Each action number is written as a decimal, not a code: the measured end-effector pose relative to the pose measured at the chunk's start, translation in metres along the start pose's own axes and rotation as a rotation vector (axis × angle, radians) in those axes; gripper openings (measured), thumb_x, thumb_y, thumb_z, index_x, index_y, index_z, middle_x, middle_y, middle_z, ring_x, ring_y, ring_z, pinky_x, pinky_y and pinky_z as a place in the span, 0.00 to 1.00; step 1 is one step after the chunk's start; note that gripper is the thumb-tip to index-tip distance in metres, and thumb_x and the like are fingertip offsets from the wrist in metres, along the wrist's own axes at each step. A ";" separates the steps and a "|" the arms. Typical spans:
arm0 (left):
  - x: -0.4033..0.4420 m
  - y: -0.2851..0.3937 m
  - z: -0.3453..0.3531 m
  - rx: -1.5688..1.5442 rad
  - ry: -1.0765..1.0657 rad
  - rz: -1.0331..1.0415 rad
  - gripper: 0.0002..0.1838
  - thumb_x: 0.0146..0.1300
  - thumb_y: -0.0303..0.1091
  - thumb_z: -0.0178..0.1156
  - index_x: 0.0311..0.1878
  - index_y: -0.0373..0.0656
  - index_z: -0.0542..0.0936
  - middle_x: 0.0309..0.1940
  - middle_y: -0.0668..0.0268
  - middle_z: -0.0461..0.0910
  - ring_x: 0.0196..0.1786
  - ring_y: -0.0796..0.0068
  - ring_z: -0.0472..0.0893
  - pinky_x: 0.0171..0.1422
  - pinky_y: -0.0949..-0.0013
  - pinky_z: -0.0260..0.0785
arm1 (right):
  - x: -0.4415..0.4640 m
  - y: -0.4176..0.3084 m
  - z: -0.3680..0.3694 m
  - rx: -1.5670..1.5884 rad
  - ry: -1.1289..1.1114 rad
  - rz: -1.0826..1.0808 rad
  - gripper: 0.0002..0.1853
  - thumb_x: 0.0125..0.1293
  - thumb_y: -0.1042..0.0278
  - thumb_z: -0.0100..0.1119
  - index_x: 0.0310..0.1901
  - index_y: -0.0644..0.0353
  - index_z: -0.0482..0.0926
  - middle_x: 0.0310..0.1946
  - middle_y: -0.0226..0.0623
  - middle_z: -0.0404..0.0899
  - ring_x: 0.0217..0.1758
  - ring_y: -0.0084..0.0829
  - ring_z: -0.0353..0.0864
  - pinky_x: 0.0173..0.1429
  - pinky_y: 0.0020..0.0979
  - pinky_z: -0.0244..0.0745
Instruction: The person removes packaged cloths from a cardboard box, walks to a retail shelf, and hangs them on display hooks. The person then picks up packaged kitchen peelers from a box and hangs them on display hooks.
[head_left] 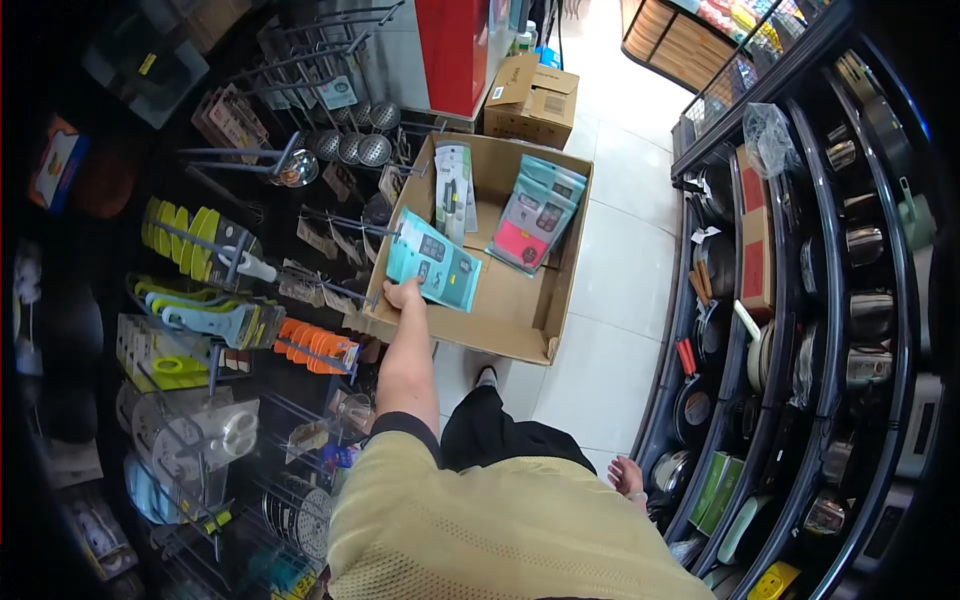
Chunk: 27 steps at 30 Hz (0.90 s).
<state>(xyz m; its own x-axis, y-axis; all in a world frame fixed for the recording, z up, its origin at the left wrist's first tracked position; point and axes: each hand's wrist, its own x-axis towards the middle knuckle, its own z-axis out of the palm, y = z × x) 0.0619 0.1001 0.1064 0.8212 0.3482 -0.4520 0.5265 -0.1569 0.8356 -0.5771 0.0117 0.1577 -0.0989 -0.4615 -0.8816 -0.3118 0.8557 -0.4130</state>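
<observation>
My left hand (403,293) grips the lower left edge of a teal flat packet (436,262), which tilts over the near left side of an open cardboard box (500,330). Inside the box, more teal and pink packets (535,220) lie in a stack on the right. White-and-grey packaged items (454,190) stand along its left wall. Low at my right side hangs my right hand (628,475), near the shelves, with loosely bent fingers and nothing visible in it.
Hooks on the left carry strainer ladles (374,150), green utensils (195,240) and orange utensils (318,345). Shelves of pans (692,408) and pots line the right. A smaller carton (535,100) stands behind the box. White floor tiles (615,300) run between.
</observation>
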 end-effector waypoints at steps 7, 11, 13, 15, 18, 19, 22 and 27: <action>0.012 -0.018 0.016 0.187 0.059 0.210 0.22 0.38 0.25 0.70 0.43 0.40 0.80 0.31 0.54 0.81 0.36 0.55 0.81 0.44 0.59 0.70 | 0.006 -0.067 0.043 -0.170 -0.123 -0.155 0.11 0.64 0.64 0.53 0.46 0.55 0.74 0.38 0.31 0.79 0.38 0.24 0.79 0.38 0.28 0.74; -0.027 -0.002 0.010 0.308 -0.013 0.404 0.10 0.45 0.27 0.67 0.34 0.38 0.81 0.27 0.52 0.81 0.34 0.55 0.81 0.40 0.59 0.70 | 0.024 -0.087 0.050 -0.251 -0.183 -0.149 0.10 0.64 0.64 0.53 0.45 0.55 0.74 0.35 0.29 0.79 0.35 0.22 0.79 0.38 0.28 0.74; -0.040 -0.004 0.014 0.365 -0.001 0.482 0.10 0.48 0.29 0.66 0.35 0.38 0.81 0.27 0.50 0.80 0.34 0.53 0.80 0.40 0.57 0.70 | 0.038 -0.104 0.054 -0.319 -0.225 -0.171 0.10 0.64 0.64 0.53 0.45 0.55 0.75 0.36 0.29 0.79 0.35 0.22 0.79 0.38 0.28 0.73; -0.039 -0.015 0.019 0.499 0.053 0.634 0.10 0.52 0.32 0.63 0.34 0.36 0.81 0.28 0.47 0.79 0.34 0.48 0.78 0.39 0.55 0.69 | 0.058 -0.129 0.065 -0.404 -0.286 -0.238 0.09 0.64 0.63 0.53 0.44 0.54 0.75 0.36 0.29 0.79 0.36 0.23 0.79 0.39 0.28 0.73; -0.082 0.012 0.011 0.419 -0.020 0.561 0.11 0.52 0.33 0.63 0.36 0.35 0.80 0.27 0.47 0.79 0.33 0.50 0.79 0.39 0.57 0.68 | 0.069 -0.183 0.094 -0.549 -0.363 -0.448 0.10 0.64 0.62 0.53 0.42 0.56 0.77 0.36 0.29 0.79 0.37 0.23 0.78 0.39 0.26 0.72; -0.091 0.016 0.008 0.383 -0.049 0.611 0.12 0.53 0.34 0.62 0.37 0.36 0.80 0.26 0.47 0.78 0.33 0.51 0.79 0.39 0.58 0.68 | 0.067 -0.205 0.109 -0.564 -0.402 -0.539 0.10 0.64 0.62 0.53 0.42 0.56 0.77 0.35 0.29 0.79 0.37 0.22 0.78 0.38 0.25 0.72; -0.143 0.052 -0.007 0.351 -0.095 0.697 0.12 0.54 0.35 0.62 0.38 0.36 0.80 0.26 0.48 0.78 0.32 0.52 0.79 0.38 0.60 0.68 | 0.060 -0.266 0.156 -0.644 -0.534 -0.833 0.11 0.63 0.65 0.56 0.44 0.60 0.76 0.36 0.29 0.79 0.38 0.23 0.77 0.41 0.27 0.72; -0.235 0.098 -0.036 0.179 -0.179 0.935 0.09 0.56 0.25 0.58 0.40 0.36 0.80 0.29 0.51 0.80 0.34 0.60 0.82 0.37 0.67 0.71 | -0.027 -0.329 0.241 -0.681 -0.702 -1.292 0.45 0.44 0.62 0.72 0.63 0.56 0.57 0.57 0.43 0.64 0.60 0.38 0.64 0.57 0.36 0.67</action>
<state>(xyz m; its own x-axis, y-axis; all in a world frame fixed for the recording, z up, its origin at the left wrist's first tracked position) -0.0878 0.0361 0.3060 0.9390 -0.1326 0.3174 -0.3426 -0.4427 0.8286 -0.2440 -0.2007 0.2625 0.9163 -0.3974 -0.0490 -0.1978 -0.3428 -0.9184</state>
